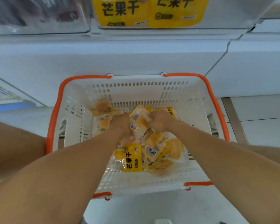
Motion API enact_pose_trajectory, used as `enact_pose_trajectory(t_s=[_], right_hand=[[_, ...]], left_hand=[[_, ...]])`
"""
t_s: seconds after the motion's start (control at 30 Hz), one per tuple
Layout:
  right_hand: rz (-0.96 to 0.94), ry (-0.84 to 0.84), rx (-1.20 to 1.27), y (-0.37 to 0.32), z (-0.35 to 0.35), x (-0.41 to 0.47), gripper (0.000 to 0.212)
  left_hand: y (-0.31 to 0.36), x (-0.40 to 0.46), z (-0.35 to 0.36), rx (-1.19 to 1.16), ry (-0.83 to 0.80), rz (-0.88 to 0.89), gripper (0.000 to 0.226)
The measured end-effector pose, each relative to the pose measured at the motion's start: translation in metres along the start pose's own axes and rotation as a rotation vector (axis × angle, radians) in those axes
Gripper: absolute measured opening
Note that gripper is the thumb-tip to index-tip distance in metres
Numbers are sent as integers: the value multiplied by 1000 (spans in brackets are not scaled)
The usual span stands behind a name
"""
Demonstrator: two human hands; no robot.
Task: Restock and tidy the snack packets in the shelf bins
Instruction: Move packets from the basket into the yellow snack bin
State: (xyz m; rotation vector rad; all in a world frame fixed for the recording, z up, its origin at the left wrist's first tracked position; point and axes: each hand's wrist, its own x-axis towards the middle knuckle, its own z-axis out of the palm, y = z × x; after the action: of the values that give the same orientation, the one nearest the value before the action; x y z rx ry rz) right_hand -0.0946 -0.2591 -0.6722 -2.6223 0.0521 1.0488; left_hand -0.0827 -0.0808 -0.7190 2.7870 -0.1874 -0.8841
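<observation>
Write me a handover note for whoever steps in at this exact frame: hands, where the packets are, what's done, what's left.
Left hand: down in the white basket, fingers curled into the pile of mango packets.
Right hand: also in the basket, gripping packets.
Packets: most lie loose in the basket on the floor; the shelf bin above already shows two yellow packets at its front.
Done: nothing lifted out yet in this frame.
Left: lift the gathered packets, place them in the bin, straighten them, empty the basket.

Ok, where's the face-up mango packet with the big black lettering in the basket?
In the head view, the face-up packet lies near the basket's near wall, just right of the left forearm, with a barcode-side packet on its right.
</observation>
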Motion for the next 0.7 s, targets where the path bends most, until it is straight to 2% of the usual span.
enact_pose_trajectory(t_s=[0.1,0.17,0.23,0.3,0.33,0.43,0.53,0.57,0.63,0.7], right_hand=[[34,24,64,-6,-24,-1,21],[73,56,145,-2,-45,-3,12],[102,56,370,5,-67,-7,14],[104,52,676,10,-85,-16,20],[100,51,749,12,-90,-18,25],[88,99,786,10,-88,-18,25],[135,160,928,3,-69,-18,10],[165,155,1022,2,-60,-18,3],[236,136,1185,4,-45,-17,3],[308,148,1272,10,-33,-13,10]], left_hand=[[-12,-3,-9,-163,-21,-19,44],[-20,-6,-17,-247,-40,-22,39],[-26,-10,-29,-511,48,-83,32],[-31,-5,-44,-865,193,-276,28],[-33,-1,-51,-1059,220,-373,31],[-34,-1,-70,-1520,90,-612,12],[-36,-12,-69,-1834,-94,-827,13],[-35,-16,-64,-1835,-155,-824,10],[-31,-19,-50,-1561,-245,-763,10],[-32,-12,-26,-1173,-208,-673,45]])
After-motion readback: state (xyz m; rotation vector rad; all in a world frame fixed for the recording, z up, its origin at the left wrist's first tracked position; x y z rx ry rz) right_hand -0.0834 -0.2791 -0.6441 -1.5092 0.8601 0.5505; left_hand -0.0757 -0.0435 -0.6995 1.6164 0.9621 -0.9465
